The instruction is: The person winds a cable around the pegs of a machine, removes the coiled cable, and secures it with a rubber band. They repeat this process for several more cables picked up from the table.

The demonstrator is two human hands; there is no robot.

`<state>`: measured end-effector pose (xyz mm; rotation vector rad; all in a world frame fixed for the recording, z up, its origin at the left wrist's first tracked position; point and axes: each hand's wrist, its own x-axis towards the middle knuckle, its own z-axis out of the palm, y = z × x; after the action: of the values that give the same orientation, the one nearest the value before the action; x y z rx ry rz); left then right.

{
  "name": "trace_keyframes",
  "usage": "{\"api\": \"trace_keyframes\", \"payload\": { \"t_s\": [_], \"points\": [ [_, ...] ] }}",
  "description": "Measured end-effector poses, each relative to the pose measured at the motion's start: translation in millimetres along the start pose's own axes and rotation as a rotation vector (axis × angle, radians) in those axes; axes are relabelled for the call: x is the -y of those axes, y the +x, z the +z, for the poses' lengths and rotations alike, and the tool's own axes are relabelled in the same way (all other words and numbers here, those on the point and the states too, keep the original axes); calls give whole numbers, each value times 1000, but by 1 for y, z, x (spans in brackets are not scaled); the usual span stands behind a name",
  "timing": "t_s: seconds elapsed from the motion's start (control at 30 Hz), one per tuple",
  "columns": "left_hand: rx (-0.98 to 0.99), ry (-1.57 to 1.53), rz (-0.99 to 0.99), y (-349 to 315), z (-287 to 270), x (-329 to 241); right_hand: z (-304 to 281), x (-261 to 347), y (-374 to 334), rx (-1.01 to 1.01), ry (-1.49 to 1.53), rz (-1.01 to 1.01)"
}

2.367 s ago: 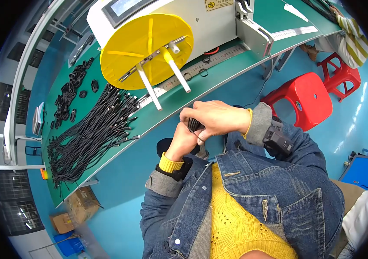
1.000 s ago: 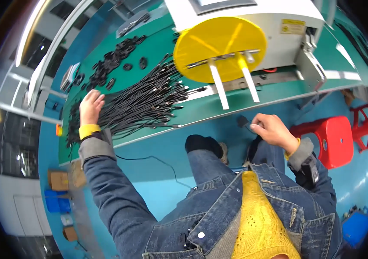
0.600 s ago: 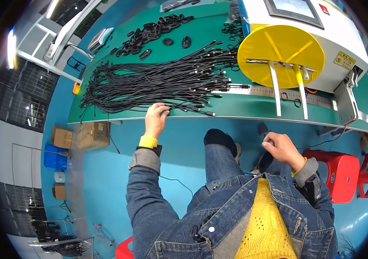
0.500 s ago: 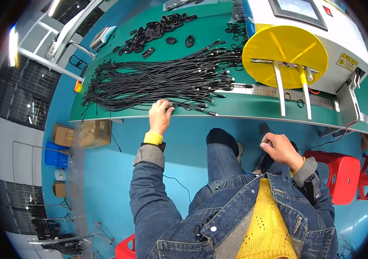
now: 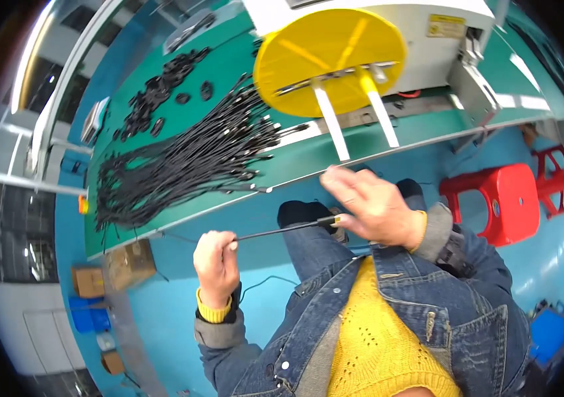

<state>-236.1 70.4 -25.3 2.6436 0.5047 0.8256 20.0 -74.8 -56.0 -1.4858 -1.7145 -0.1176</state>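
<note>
A thin black cable [image 5: 282,229] is stretched between my two hands, in front of the green bench. My left hand [image 5: 216,263] is closed on its left end, at the lower middle. My right hand [image 5: 369,205] pinches the thicker plug end, with the other fingers spread. A large heap of the same black cables [image 5: 182,165] lies on the green benchtop [image 5: 308,165] above my left hand. Further back on the bench sit several coiled black cables [image 5: 156,99].
A yellow winding disc [image 5: 328,59] with two white prongs sticks out from a white machine [image 5: 421,33] on the bench. Red plastic stools [image 5: 500,198] stand on the blue floor at the right. Cardboard boxes [image 5: 126,261] and blue crates [image 5: 86,314] sit at the left.
My left hand has left the heap on the bench with one cable and come back toward my body. My right hand now grips the cable's other end, pulling it straight.
</note>
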Motion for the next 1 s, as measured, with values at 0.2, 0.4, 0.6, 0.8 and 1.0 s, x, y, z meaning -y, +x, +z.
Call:
{"api": "trace_keyframes", "payload": {
  "t_s": [0.2,0.4,0.6,0.8,1.0],
  "points": [
    [7,7,83,13,27,-33,-24,1,-34,-142,256,144],
    [45,-125,87,19,50,-46,-42,9,-62,-164,-172,-45],
    [91,-161,18,24,61,-49,-40,9,-69,-170,-250,-30],
    [101,-204,-22,21,64,-56,-40,9,-68,-167,-278,-52],
    [67,-235,-35,21,67,-61,-39,12,-70,-144,-293,-48]
  ]
}}
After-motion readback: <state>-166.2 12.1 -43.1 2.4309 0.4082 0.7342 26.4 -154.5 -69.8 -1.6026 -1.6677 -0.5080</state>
